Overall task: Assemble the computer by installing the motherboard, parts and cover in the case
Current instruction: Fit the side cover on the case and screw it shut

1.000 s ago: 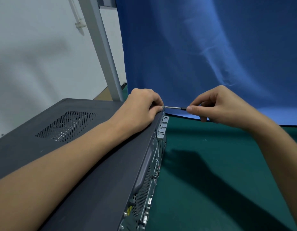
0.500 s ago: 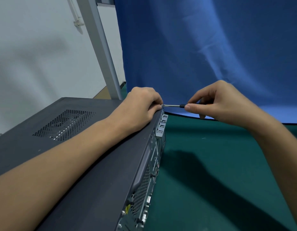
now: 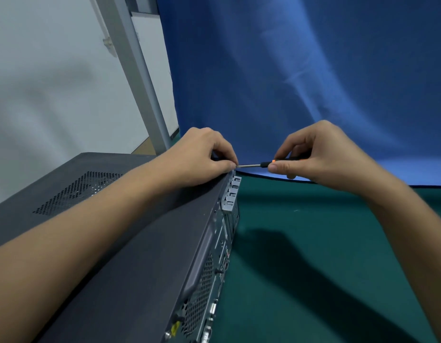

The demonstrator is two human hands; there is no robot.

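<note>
A dark grey computer case (image 3: 130, 243) lies on the green table with its vented cover (image 3: 76, 191) on and its rear port panel (image 3: 214, 263) facing right. My right hand (image 3: 326, 154) pinches a small screwdriver (image 3: 256, 165) with a black handle and an orange band. The shaft is level and points left at the case's far rear corner. My left hand (image 3: 202, 154) rests on that corner, thumb and curled fingers closed around the shaft's tip. Whatever lies under the tip is hidden by those fingers.
A green mat (image 3: 326, 256) covers the table to the right of the case. A blue cloth backdrop (image 3: 288, 82) hangs behind it. A grey metal post (image 3: 140, 78) slants up behind the case, in front of a white wall.
My right fingers have shifted on the screwdriver, so the handle's front end and orange band now show. Both hands stay at the case corner.
</note>
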